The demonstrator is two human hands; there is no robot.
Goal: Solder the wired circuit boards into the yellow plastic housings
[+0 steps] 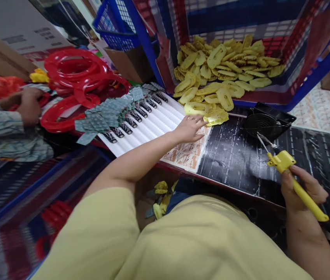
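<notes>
My right hand (301,188) is closed round the yellow handle of a soldering iron (287,165), whose metal tip points up toward a small black fan (265,122). My left hand (190,128) reaches forward with fingers apart, its fingertips touching a flat yellow plastic piece (216,116) at the near edge of a large pile of similar yellow pieces (226,66). To the left of that hand lies a white ridged tray (153,122) carrying a row of black parts (137,116) and grey blister strips (109,112).
The yellow pile lies in a blue-framed mesh crate (308,83). A black mat (235,155) covers the bench under my hands. Red plastic rings (74,74) are stacked at the left, where another person's hand (30,105) and patterned sleeve (7,134) show. A blue basket (115,23) stands behind.
</notes>
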